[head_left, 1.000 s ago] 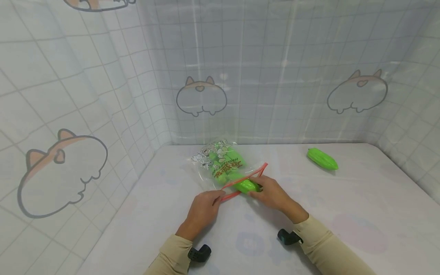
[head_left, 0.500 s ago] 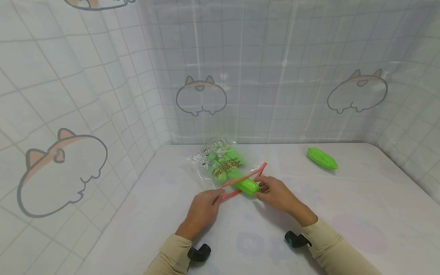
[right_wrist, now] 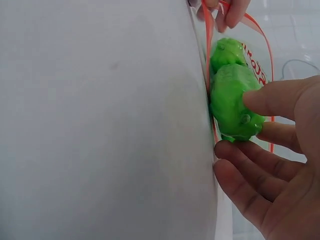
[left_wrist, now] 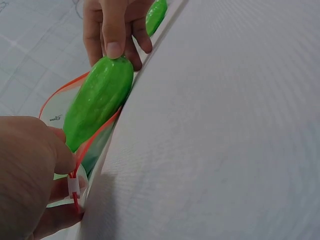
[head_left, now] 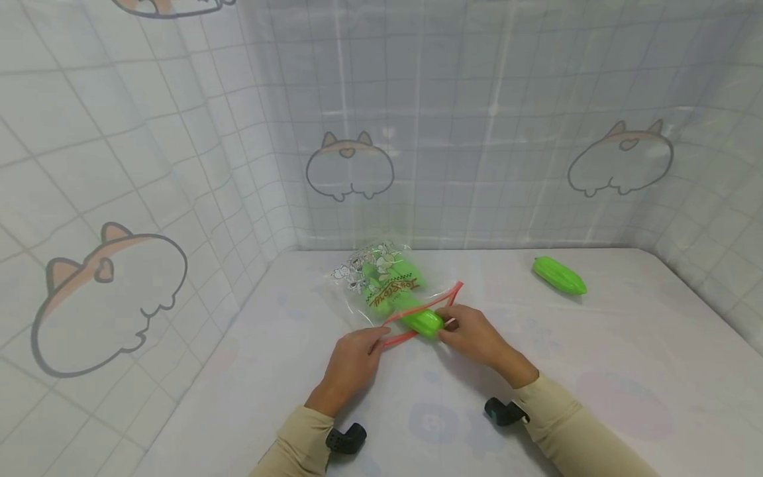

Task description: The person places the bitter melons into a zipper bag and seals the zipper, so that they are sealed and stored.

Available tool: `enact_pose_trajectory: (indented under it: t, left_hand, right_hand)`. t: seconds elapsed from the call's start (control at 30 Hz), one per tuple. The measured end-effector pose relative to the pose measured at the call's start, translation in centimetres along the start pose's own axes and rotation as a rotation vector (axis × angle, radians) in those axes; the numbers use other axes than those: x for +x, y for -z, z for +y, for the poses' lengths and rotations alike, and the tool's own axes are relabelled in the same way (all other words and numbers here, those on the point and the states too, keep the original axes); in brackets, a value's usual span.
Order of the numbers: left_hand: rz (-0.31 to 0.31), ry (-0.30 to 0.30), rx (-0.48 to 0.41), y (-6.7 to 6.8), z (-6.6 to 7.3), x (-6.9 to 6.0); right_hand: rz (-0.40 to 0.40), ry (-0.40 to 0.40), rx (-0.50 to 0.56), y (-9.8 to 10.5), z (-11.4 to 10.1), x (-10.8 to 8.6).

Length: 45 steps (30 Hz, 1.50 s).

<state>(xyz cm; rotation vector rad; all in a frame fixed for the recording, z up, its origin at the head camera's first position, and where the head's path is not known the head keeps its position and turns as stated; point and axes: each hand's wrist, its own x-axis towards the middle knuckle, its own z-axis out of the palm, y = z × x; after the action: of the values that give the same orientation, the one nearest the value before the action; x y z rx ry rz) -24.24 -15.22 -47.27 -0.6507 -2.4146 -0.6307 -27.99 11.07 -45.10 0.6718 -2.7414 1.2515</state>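
Note:
A clear zip bag (head_left: 352, 306) with cartoon print and a red zip edge (head_left: 424, 307) lies on the table, with green things inside. My left hand (head_left: 352, 361) pinches the bag's zip edge beside its small white slider (left_wrist: 73, 186). A ridged green toy cucumber (head_left: 426, 323) lies part way through the bag's mouth, its near end outside. My right hand (head_left: 477, 336) holds that end between thumb and fingers; in the right wrist view the thumb (right_wrist: 270, 99) presses on the cucumber's upper side. The cucumber's far part shows only through the film.
Another green toy cucumber (head_left: 559, 275) lies by itself at the back right of the white table (head_left: 626, 344). A pale checked curtain (head_left: 477, 165) with animal drawings stands behind the table and along its sides.
My right hand first drew back a little to the right, then returned left. The toy cucumber now sits slightly deeper in the bag. My left hand stays in place.

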Motion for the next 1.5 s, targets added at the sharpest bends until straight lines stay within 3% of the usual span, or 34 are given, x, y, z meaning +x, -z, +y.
enact_pose_trajectory:
  t: [0.37, 0.53, 0.67, 0.93, 1.13, 1.5]
  left_hand:
    - [-0.03, 0.031, -0.009, 0.0, 0.2, 0.1]
    - [-0.038, 0.03, -0.006, -0.1, 0.1, 0.0]
    - [-0.044, 0.031, -0.007, -0.1, 0.2, 0.0]
    - [-0.049, 0.024, 0.002, 0.0, 0.3, 0.2]
    - [-0.044, 0.018, 0.008, 0.0, 0.2, 0.2]
    - [-0.048, 0.026, 0.004, 0.1, 0.2, 0.2]
  right_hand:
    - [0.019, 0.044, 0.011, -0.6, -0.2, 0.6]
    - [0.055, 0.056, -0.04, -1.0, -0.2, 0.9]
    - [0.074, 0.033, -0.062, -1.1, -0.2, 0.8]
    - [0.066, -0.059, -0.009, -0.8, -0.3, 0.0]
    - [0.07, -0.073, -0.012, -0.2, -0.8, -0.8]
    - [0.053, 0.041, 0.045, 0.2, -0.7, -2.0]
